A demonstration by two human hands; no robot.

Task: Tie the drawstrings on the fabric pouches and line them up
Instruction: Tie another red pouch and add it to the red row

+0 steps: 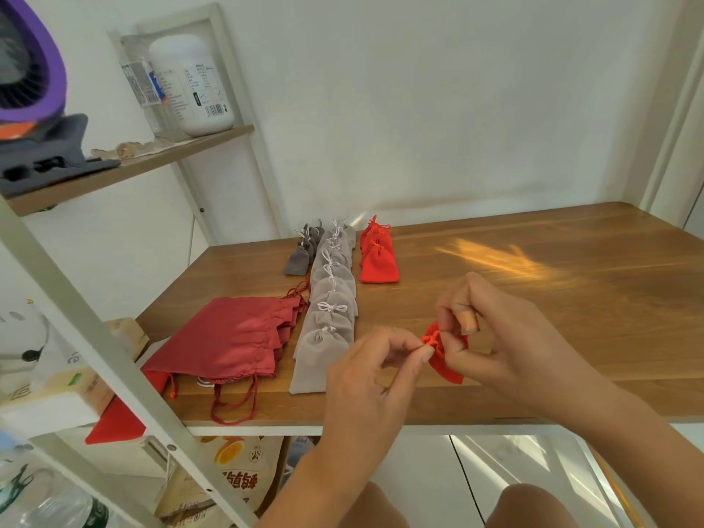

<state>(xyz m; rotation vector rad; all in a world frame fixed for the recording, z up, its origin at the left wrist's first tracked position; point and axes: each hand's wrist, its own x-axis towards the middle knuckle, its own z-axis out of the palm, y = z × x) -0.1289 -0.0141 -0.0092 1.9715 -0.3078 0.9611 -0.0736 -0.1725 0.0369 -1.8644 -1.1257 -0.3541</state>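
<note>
Above the wooden table (533, 299) I hold a small red pouch (447, 369) between both hands. My left hand (365, 379) pinches its red drawstring (429, 340) at the pouch's mouth. My right hand (506, 333) pinches the string from the other side, fingers curled. Three rows of tied pouches lie on the table: several light grey pouches (331, 299) in a long middle row, a few dark grey pouches (303, 253) to their left, and a few red pouches (378, 257) to their right.
A stack of larger dark red drawstring bags (228, 337) lies at the table's left front corner. A white shelf frame (114, 352) crosses the left side, with a white jar (192, 81) and a fan (26, 62) on its shelf. Snack bags (236, 474) sit under the table.
</note>
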